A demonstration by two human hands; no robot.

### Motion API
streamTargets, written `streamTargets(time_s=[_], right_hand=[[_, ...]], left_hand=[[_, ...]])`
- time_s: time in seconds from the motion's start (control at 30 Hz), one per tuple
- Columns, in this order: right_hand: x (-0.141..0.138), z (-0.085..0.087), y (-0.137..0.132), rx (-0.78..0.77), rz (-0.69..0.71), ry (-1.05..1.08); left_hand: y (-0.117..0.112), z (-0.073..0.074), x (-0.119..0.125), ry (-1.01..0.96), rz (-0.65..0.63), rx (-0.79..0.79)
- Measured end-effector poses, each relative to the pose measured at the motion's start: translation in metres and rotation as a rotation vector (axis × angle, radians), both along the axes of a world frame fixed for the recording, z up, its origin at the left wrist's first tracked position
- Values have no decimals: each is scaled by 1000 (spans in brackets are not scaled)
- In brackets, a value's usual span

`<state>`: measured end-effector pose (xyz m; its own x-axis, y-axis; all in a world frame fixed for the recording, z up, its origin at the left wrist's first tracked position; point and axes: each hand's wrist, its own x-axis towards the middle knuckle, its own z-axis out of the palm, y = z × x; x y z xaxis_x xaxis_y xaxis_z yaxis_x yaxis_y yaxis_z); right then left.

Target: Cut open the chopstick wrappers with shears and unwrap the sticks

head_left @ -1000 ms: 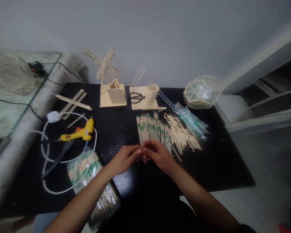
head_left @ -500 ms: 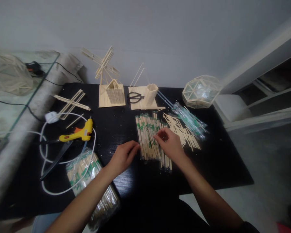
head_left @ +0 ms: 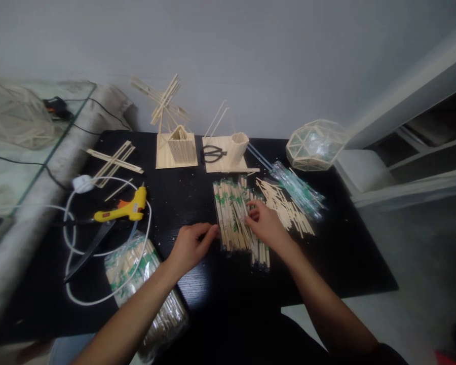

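The right hand pinches sticks; the left hand, at its nine o'clock, lies loosely curled, fingers together.

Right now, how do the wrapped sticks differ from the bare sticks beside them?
The wrapped sticks wear clear sleeves with green print; the bare sticks have none. Wrapped sticks lie in a tidy parallel row; bare sticks lie fanned loosely. The right hand touches the wrapped sticks, not the bare sticks. Both are pale wood on the black table.

Head camera looks forward-down, near, over the table.
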<state>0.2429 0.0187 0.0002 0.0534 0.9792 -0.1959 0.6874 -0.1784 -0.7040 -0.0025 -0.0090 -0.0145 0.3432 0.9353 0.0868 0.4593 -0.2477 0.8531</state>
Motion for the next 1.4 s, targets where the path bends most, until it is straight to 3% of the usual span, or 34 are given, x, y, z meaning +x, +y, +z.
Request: streamTargets(time_s=[0.3,0.6,0.87,1.07,1.23,1.4], right_hand=[[18,6,-5,49,-30,179],[14,11,-27,-35,124,163],[-1,8,-38,-34,60,138],[-20,3,-47,130,220,-90],[-31,-3,-50,106,253,-266],[-30,4,-44,96,215,-223]], left_hand=[[6,-12,-1,-35,-45,175],[-7,-8,9,223,-356,315],[-2,-10,8,252,-293,332],[-2,-12,8,240,-305,287],[-2,-15,7,212,-300,263],[-2,-19,5,168,-283,258]])
